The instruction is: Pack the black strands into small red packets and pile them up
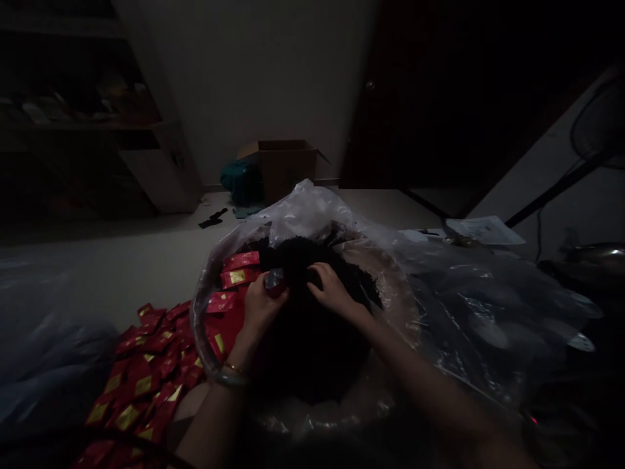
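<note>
Head view: a basin (390,306) lined with a clear bag (307,208) sits in the middle, filled with a dark loose heap (312,339). The left hand (258,306) hovers over the heap's left side, its grip closed around a small red packet (275,281) held at the fingertips. The right hand (332,290) lies just right of that packet, fingers curled down into the heap; whether it pinches anything cannot be told in the dim light. A bangle (229,376) rings the left wrist. More red packets (239,268) lie inside the basin along its left wall, and a larger pile (141,378) spreads on the floor left of the basin. Crumpled clear plastic (488,312) covers the area right of the basin. Beyond the basin stand a cardboard box (283,166) and a teal bundle (241,182) beside it. A shelf (97,124) stands far left of the basin, a fan (598,130) far right.
</note>
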A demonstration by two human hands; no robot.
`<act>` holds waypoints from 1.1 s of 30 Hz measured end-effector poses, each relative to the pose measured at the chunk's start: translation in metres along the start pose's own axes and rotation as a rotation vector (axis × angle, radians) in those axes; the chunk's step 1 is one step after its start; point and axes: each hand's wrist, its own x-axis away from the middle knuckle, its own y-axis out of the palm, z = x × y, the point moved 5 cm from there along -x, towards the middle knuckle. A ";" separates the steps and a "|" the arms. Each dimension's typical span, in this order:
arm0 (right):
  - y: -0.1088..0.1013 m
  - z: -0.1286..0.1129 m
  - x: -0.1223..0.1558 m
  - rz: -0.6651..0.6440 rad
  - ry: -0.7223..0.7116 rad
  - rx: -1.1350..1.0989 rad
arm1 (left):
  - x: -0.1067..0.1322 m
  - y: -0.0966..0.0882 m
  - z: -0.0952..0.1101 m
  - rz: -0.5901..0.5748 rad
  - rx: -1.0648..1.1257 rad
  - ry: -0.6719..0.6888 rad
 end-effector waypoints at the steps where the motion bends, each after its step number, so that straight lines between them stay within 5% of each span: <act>1: 0.006 0.001 -0.011 -0.033 0.019 0.036 | -0.001 0.000 0.000 -0.006 -0.010 0.009; 8: 0.062 -0.040 -0.061 -0.472 -0.103 0.441 | -0.001 0.003 -0.007 0.003 -0.116 0.098; 12: 0.065 -0.053 -0.053 -0.465 -0.106 0.490 | -0.002 0.004 -0.007 -0.008 -0.126 0.108; 16: 0.044 -0.053 -0.021 -0.386 -0.124 0.491 | -0.003 0.004 -0.002 -0.022 -0.120 0.132; 20: 0.004 -0.033 0.014 -0.330 -0.158 0.285 | -0.002 0.005 0.000 -0.026 -0.118 0.121; 22: -0.023 -0.004 0.028 -0.193 0.033 0.239 | -0.001 0.006 0.000 -0.023 -0.118 0.125; 24: -0.038 0.032 0.048 -0.191 0.332 0.267 | 0.000 0.006 0.001 -0.017 -0.123 0.135; 28: -0.036 0.068 0.083 -0.274 0.496 0.259 | 0.000 0.009 0.001 -0.024 -0.131 0.139; 33: -0.018 0.081 0.093 -0.278 0.551 0.196 | 0.000 0.011 0.001 -0.056 -0.133 0.140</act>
